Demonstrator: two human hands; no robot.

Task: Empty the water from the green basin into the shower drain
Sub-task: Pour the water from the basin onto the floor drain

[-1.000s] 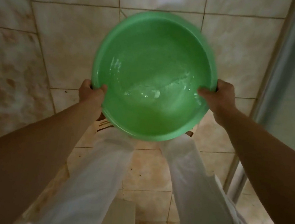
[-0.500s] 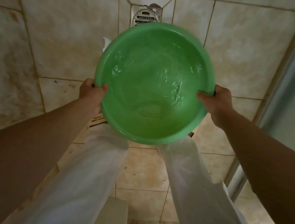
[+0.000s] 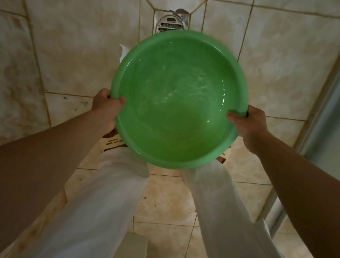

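Note:
I hold a round green basin in the air in front of me, with rippling water pooled in its bottom. My left hand grips its left rim, thumb inside. My right hand grips the right rim the same way. On the tiled floor just beyond the basin's far edge lies the metal shower drain, its near part hidden by the rim.
Beige floor tiles spread all around. A shower door frame runs along the right side. My legs in white trousers stand below the basin, with slippers partly showing at the feet. A small white scrap lies left of the basin.
The view has shifted so that the drain shows more fully above the basin. The water inside has sloshed toward the right. Both hands keep their grip on the rim.

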